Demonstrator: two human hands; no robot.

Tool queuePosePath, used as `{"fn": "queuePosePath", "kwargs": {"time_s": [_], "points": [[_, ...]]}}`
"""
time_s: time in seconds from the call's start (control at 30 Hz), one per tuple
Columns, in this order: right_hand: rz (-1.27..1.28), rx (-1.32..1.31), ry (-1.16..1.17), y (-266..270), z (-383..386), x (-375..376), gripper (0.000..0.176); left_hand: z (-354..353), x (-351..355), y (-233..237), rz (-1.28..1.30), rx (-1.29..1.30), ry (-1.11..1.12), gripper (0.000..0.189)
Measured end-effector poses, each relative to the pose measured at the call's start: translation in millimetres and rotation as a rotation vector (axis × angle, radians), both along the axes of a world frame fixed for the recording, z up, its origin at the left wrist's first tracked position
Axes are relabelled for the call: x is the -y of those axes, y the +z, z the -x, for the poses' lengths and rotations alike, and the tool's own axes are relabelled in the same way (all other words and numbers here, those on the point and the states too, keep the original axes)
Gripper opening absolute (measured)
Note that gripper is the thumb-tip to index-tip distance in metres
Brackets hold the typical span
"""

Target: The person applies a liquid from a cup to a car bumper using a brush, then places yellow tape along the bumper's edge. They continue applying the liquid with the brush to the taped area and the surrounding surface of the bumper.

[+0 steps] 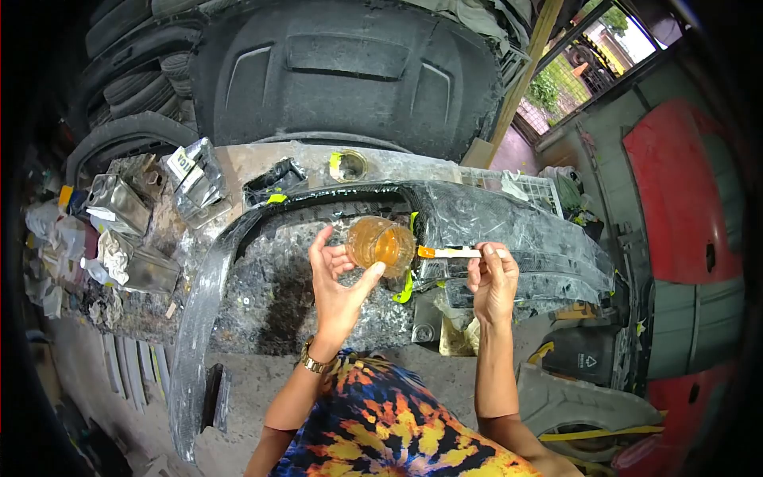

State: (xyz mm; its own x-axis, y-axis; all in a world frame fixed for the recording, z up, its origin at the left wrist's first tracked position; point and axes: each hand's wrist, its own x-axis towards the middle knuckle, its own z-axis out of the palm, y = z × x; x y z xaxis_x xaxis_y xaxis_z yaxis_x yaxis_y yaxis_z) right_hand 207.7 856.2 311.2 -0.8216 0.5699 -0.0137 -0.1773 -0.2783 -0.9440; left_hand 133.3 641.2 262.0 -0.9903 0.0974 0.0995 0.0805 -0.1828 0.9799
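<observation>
My left hand (337,278) is wrapped round a clear cup (380,245), which is tilted and has amber liquid inside. Just right of the cup, my right hand (494,280) pinches a thin white stick (456,254) between thumb and fingers. The stick's orange-coated tip points left at the cup's side. Beneath both hands lies a dark, glossy vehicle body panel (493,215) with a woven look, its curved arm (199,334) reaching down past the bench's front edge. Bits of bright yellow-green tape (404,288) cling to the panel.
Metal cans (119,205) and bottles crowd the left of the stained workbench (270,306). An open tin (350,165) stands at the back. A black hood (334,79) leans behind, tires (139,94) to its left. Red panels (683,191) stand at right.
</observation>
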Motion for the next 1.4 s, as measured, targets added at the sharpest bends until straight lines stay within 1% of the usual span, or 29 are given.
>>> {"fn": "queuePosePath", "kwargs": {"time_s": [0.1,0.17,0.23,0.3,0.37,0.43,0.63,0.8,0.9,0.97,1.03,1.17,1.23,1.4], "points": [[-0.063,0.019,-0.008,-4,1,-2,0.016,-1,5,-2,-0.002,0.042,0.008,0.083],[-0.148,0.088,-0.027,-4,2,0,0.017,-3,10,-8,-0.004,0.048,0.027,0.082],[-0.164,0.092,-0.012,-6,3,-1,0.017,-6,16,-15,-0.005,0.054,0.044,0.082],[-0.232,0.115,0.012,-8,3,-1,0.014,-9,22,-21,0.02,0.058,0.082,0.081],[-0.253,0.132,0.002,-9,4,-3,0.015,-12,29,-20,-0.006,0.066,0.066,0.08],[-0.277,0.148,-0.009,-8,7,-4,0.016,-15,34,-19,-0.012,0.131,0.053,0.086],[-0.353,0.159,-0.024,3,17,1,0.015,-21,41,-26,0.015,0.134,0.052,0.086],[-0.45,0.178,0.011,4,5,11,0.01,-25,44,-32,0.007,0.149,0.044,0.086],[-0.472,0.168,0.033,5,-5,14,0.009,-26,46,-33,-0.02,0.173,0.048,0.085],[-0.464,0.164,0.045,8,-7,14,0.008,-27,47,-33,-0.005,0.147,0.053,0.082],[-0.434,0.181,0.057,13,-7,14,0.009,-27,49,-35,-0.014,0.159,0.051,0.083],[-0.404,0.204,0.078,19,8,8,0.01,-28,50,-32,-0.016,0.181,0.04,0.085],[-0.407,0.262,0.1,20,18,5,0.011,-29,51,-34,-0.015,0.175,0.038,0.085],[-0.437,0.195,0.109,17,36,-8,0.012,-32,54,-35,-0.024,0.177,0.047,0.086]]}}
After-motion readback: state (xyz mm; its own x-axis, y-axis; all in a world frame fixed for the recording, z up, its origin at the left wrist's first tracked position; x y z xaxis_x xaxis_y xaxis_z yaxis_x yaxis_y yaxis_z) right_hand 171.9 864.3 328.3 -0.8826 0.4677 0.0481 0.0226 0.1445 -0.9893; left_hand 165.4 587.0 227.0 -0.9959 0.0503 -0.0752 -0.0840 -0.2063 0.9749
